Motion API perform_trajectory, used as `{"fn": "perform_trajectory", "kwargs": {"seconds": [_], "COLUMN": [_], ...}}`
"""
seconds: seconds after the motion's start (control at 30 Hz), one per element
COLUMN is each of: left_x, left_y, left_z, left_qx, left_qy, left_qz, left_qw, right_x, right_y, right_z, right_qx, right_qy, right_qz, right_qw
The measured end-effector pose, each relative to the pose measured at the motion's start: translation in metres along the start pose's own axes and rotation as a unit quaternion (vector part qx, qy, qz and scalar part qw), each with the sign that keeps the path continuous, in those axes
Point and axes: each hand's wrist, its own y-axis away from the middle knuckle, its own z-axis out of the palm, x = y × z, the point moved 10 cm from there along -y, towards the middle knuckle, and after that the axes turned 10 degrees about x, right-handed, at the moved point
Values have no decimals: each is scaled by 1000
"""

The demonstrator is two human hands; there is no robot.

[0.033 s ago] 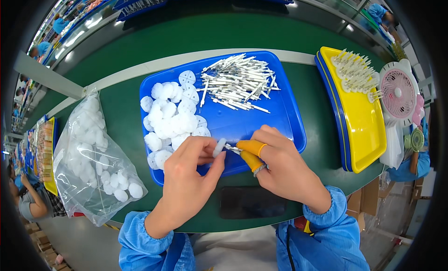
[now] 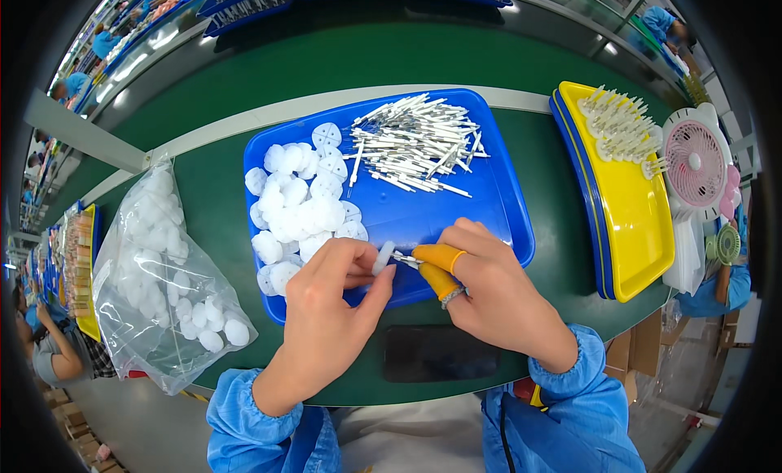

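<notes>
My left hand [image 2: 336, 298] pinches a small white plastic disc [image 2: 384, 258] on edge between thumb and fingers, over the near rim of a blue tray [image 2: 481, 221]. Opposite it, my right hand [image 2: 493, 282], with yellow finger cots [image 2: 438, 256] on thumb and finger, is closed on thin white-and-metal pins [image 2: 406, 260]. Their tips meet the disc's face; how far in they go cannot be seen. More white discs [image 2: 305, 216] with small holes lie heaped in the tray's left side. At its far right lies a pile of similar pins [image 2: 419, 139].
A clear bag of white discs [image 2: 175, 286] lies at the left. On the right, a yellow tray [image 2: 635, 237] holding upright pinned discs [image 2: 619, 127] rests on blue trays, beside a pink-and-white fan [image 2: 695, 159]. A dark phone [image 2: 441, 353] lies near the table's front edge.
</notes>
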Motion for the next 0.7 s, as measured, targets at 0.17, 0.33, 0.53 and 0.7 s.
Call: {"fn": "perform_trajectory", "kwargs": {"seconds": [0.17, 0.33, 0.53, 0.7], "left_x": [8, 13, 13, 6], "left_y": [0, 2, 11, 6], "left_z": [3, -1, 3, 1], "left_qx": [12, 22, 6, 24], "left_qy": [-2, -16, -31, -4], "left_qz": [57, 83, 74, 48], "left_qw": [998, 996, 997, 999], "right_x": [-7, -12, -17, -5], "right_y": [3, 8, 11, -6], "right_z": [12, 11, 6, 15], "right_qx": [-9, 46, 119, 70], "right_qy": [-24, -55, -35, -73], "right_qz": [4, 6, 5, 68], "right_qw": [1000, 997, 992, 993]}}
